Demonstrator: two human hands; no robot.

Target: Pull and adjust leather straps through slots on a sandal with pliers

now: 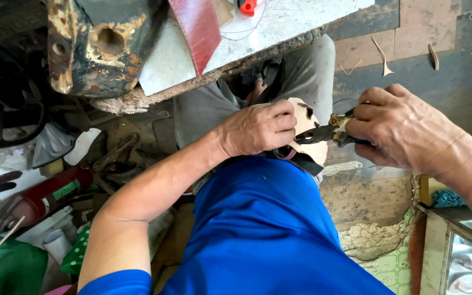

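Observation:
My left hand (258, 128) is clenched around a pale tan shoe piece (308, 130) with dark straps, held over my lap. My right hand (405, 131) grips a pair of worn pliers (323, 133) whose dark jaws bite the edge of the pale piece, just right of my left knuckles. Both hands sit above my grey trousers (301, 71) and blue shirt (263, 224).
A chipped white worktop (279, 27) with a red strip (199, 30) and a rusty metal block (99, 46) lies ahead. At left sit a red can (50, 191), tools and green cloth (6, 267). A glass-topped cabinet (460, 257) stands at right on worn flooring (372, 196).

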